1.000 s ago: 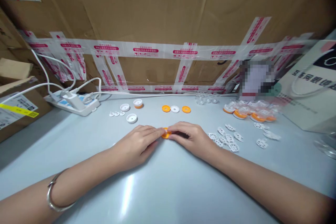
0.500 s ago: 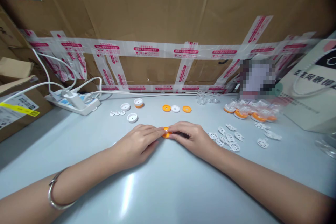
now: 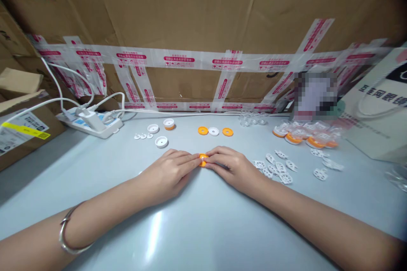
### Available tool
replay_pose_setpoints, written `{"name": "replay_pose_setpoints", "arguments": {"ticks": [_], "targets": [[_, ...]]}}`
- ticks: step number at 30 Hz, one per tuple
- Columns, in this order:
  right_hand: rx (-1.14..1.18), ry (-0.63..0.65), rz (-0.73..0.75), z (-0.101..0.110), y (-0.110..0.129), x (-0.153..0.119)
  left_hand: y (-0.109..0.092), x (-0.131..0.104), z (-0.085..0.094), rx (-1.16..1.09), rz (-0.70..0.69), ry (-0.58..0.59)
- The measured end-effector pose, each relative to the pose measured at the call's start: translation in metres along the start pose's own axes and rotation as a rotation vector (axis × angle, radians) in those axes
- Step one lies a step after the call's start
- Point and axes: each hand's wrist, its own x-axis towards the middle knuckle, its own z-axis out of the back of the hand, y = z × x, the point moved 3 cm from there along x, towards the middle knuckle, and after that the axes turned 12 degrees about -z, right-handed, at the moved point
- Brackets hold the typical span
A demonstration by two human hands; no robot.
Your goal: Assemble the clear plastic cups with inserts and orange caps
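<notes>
Between the fingertips of both hands lies a small orange plastic disc [image 3: 202, 164], low on the table, with something pale and tiny at its middle that I cannot make out. My left hand [image 3: 171, 171] is closed on the disc's left side. From the right, my right hand [image 3: 231, 164] pinches it with thumb and fingers, its tips over the rim and near the centre. Behind the hands, an orange ring [image 3: 203, 131], a white ring [image 3: 213, 131] and another orange ring [image 3: 227, 132] lie in a row.
White round cups [image 3: 161, 142] and small white stemmed pieces [image 3: 143, 136] lie to the left. White spoked parts [image 3: 280, 167] spread on the right, before orange-and-white assemblies [image 3: 314, 142]. Clear plastic pieces [image 3: 252, 118], a power strip [image 3: 104, 129], a large carton [image 3: 190, 8] and a paper bag [image 3: 365, 135] stand around.
My right fingertips have slid slightly inward over the disc, towards its centre. The left hand holds nearly the same place. The whole view has shifted a little.
</notes>
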Motion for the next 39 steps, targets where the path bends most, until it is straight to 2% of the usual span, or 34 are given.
{"name": "replay_pose_setpoints", "arguments": {"ticks": [8, 13, 16, 20, 22, 25, 27, 29, 32, 35, 39], "targets": [[-0.087, 0.046, 0.007, -0.002, 0.001, 0.000, -0.005, 0.001, -0.001, 0.113, -0.018, 0.064], [-0.064, 0.037, -0.011, -0.001, 0.002, 0.000, -0.003, 0.002, 0.001, 0.046, 0.004, 0.053], [-0.046, 0.032, -0.008, -0.001, 0.001, -0.001, 0.005, 0.002, 0.011, -0.031, 0.035, -0.025], [-0.027, 0.031, -0.001, -0.001, -0.001, -0.002, 0.025, -0.003, 0.042, -0.046, 0.130, -0.197], [-0.007, 0.034, -0.018, 0.000, 0.000, -0.002, 0.037, -0.008, 0.057, -0.073, 0.185, -0.105], [0.012, 0.039, -0.077, 0.001, 0.000, -0.002, 0.051, -0.020, 0.066, -0.188, 0.285, 0.211], [0.012, 0.037, -0.123, 0.001, 0.000, -0.002, 0.053, -0.025, 0.066, -0.298, 0.312, 0.333], [0.012, 0.029, -0.153, 0.000, -0.001, -0.001, 0.050, -0.025, 0.060, -0.401, 0.313, 0.370], [0.013, 0.017, -0.167, -0.003, -0.003, -0.001, 0.039, -0.020, 0.046, -0.485, 0.309, 0.354], [0.009, 0.018, -0.161, -0.004, -0.003, -0.001, 0.029, -0.015, 0.035, -0.503, 0.337, 0.348], [0.027, 0.052, -0.157, -0.004, -0.001, -0.003, 0.024, -0.015, 0.033, -0.472, 0.401, 0.375]]}}
